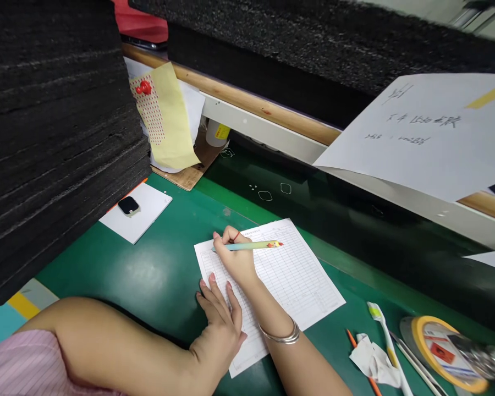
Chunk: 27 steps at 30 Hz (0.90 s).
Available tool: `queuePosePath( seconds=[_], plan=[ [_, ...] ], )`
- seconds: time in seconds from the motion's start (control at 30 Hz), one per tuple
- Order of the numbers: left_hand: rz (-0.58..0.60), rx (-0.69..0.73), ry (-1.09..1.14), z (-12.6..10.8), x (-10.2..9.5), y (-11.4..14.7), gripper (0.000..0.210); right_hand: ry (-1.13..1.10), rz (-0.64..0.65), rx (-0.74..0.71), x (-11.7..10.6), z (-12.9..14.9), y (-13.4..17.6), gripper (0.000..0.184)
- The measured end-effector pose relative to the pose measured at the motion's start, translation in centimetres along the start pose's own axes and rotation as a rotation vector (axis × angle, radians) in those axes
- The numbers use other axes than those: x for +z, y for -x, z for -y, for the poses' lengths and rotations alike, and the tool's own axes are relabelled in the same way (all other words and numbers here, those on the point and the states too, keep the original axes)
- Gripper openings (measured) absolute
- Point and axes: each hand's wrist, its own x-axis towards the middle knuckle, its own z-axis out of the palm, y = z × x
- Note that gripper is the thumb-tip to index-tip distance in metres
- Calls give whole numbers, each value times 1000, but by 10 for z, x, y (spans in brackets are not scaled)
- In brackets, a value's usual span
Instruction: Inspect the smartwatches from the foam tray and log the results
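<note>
A printed form with a ruled grid (297, 275) lies at a slant on the green tabletop. My right hand (237, 256), with a silver bangle at the wrist, grips a pen (253, 245) that has a pale blue and yellow barrel. The pen's tip end is close to the form's upper left part. Resting flat with fingers apart, my left hand (220, 324) touches the form's left edge and holds nothing. Left of the form, a watch-like device with a dark screen (128, 205) sits on a white pad (152, 206).
Black foam-like sheets (58, 143) are stacked high at left. A toothbrush (390, 341), crumpled tissue (375, 360), an orange stick (350, 337) and a yellow-rimmed container (418, 335) stand at right. Handwritten paper (429, 148) juts out above; yellow paper (175, 121) hangs at the back.
</note>
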Motion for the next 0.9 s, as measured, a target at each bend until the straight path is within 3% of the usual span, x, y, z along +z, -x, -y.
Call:
queuePosePath(
  seconds=[0.27,0.9],
  plan=[
    [23,1,-53,0,-2,0,76,62,21,-24,1,2,2,38],
    [8,-36,74,-3,3,5,77,51,5,-40,0,0,1,43]
  ],
)
